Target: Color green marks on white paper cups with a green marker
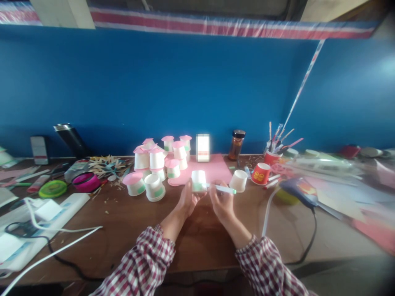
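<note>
My left hand [187, 200] grips an upturned white paper cup [198, 180] that has a green patch on its side, held just above the brown table [197, 238]. My right hand [222, 202] is closed round a white marker with a green cap [222, 189], whose tip touches the cup's side. Behind the cup lies a pink sheet [212, 167]. To the left stands a cluster of white cups with pink tops [160, 158]. One plain white cup [238, 181] sits right of my hands.
A red cup [261, 173], a red pot of pens [273, 154] and a brown jar [236, 144] stand at the right. A blue glue gun [298, 192] with its cable lies nearby. A white power strip [46, 213], cables, scissors [18, 229], a magenta bowl [86, 181] and wood scraps fill the left.
</note>
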`<state>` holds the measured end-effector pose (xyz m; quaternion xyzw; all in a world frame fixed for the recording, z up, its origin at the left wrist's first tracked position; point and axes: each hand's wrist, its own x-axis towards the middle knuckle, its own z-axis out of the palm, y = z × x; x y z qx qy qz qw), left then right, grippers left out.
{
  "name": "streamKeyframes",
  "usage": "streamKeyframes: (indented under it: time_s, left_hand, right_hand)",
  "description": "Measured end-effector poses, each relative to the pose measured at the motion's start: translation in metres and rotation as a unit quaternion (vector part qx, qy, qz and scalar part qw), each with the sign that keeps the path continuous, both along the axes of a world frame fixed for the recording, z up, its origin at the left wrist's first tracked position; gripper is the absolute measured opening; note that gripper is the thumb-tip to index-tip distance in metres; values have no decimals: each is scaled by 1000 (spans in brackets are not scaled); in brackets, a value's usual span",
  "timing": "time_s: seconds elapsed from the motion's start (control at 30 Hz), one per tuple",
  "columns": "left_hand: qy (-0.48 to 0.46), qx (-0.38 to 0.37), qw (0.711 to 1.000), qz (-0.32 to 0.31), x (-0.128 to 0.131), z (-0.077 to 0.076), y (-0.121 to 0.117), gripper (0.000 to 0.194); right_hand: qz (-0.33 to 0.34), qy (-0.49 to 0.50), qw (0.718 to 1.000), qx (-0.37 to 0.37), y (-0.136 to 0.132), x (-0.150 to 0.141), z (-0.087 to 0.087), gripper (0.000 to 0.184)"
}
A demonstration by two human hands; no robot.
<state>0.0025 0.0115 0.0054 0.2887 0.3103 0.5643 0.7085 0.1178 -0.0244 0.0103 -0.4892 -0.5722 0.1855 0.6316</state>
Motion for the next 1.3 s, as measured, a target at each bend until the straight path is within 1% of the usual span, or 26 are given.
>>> streamKeyframes:
  time_s: [0.17,0.3,0.5,0.67,0.83,0.93,1.03,1.1,1.17,1.23,1.3]
  left_hand:
    - [1,-7,1000,9,0,0,1,44]
    - [7,-7,1000,6,0,0,1,42]
    - [-5,29,1000,-3,0,-1,-1,44]
    - [-6,30,1000,-2,0,-6,1,47]
    - [2,44,999,-2,-2,-10,2,48]
    - [4,61,998,-6,-2,-10,1,49]
    - [13,79,997,-4,-1,-7,-1,45]
    - [22,76,997,1,-1,-5,-1,43]
    - [34,69,997,6,-1,-5,-1,44]
    - [44,88,995,-1,-1,-6,-1,47]
    - [51,123,991,-12,-1,-7,-2,49]
  right_hand:
    - [-1,-15,1000,-1,-1,0,1,16]
    - [-1,-9,1000,0,0,1,1,16]
    - [-2,-6,1000,3,0,0,-1,17]
    - [7,-10,1000,2,-1,0,0,18]
    - [-5,-4,1000,-5,0,0,-1,18]
    - [-6,2,1000,-4,0,0,-2,17]
    - [14,-5,1000,-6,-1,0,-1,15]
    - [27,-18,999,-4,-2,-1,0,14]
    - [23,-26,999,1,-3,-1,0,13]
    - [18,-23,1000,7,-3,-2,1,12]
    - [16,-17,1000,10,-3,-2,1,11]
